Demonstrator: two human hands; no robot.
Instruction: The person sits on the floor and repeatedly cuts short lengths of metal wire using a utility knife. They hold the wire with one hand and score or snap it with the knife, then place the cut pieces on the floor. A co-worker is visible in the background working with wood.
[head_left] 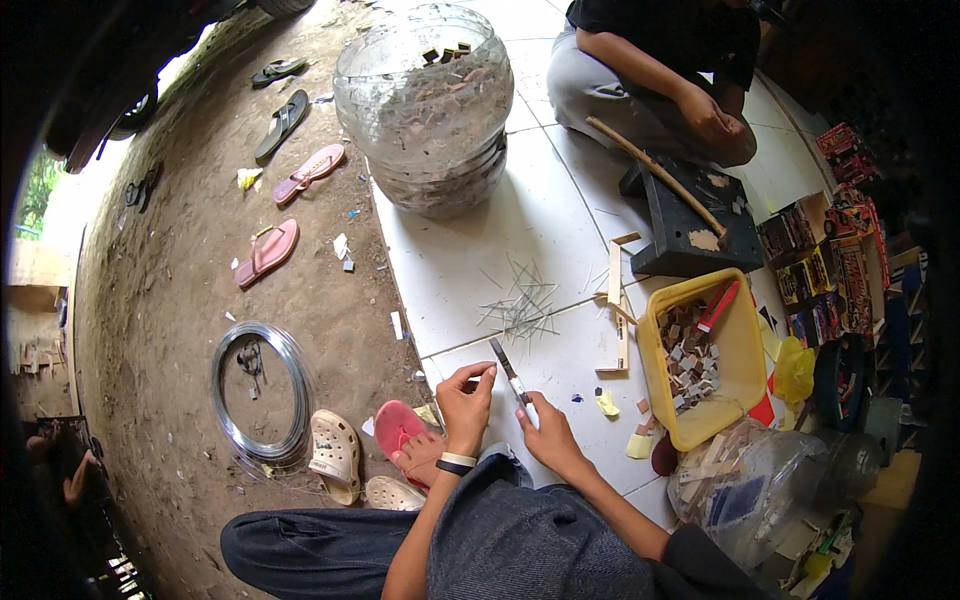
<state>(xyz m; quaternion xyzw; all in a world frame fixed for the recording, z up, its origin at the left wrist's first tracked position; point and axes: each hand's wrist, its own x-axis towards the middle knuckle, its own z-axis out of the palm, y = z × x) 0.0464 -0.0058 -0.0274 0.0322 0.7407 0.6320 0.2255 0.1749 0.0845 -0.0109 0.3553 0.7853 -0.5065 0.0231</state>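
My right hand (548, 434) is closed around the pale handle of a slim tool, a knife by its look. The dark narrow blade of this knife (500, 357) points up and away from me. Just left of the blade, my left hand (466, 405) has its thumb and fingertips pinched together; whatever may be between them is too small to tell. A loose pile of thin wire pieces (522, 300) lies on the white tiles beyond both hands. To the right of my right hand stands a yellow basin (660, 415) with many small brown and grey pieces and a red box inside.
A big clear plastic container (430, 190) stands at the tile edge. A wire coil (222, 400), sandals (270, 252) and clogs (335, 455) lie on the dirt at left. Wooden strips (616, 330) lie near a black low stool (660, 225); another person (640, 60) sits behind it.
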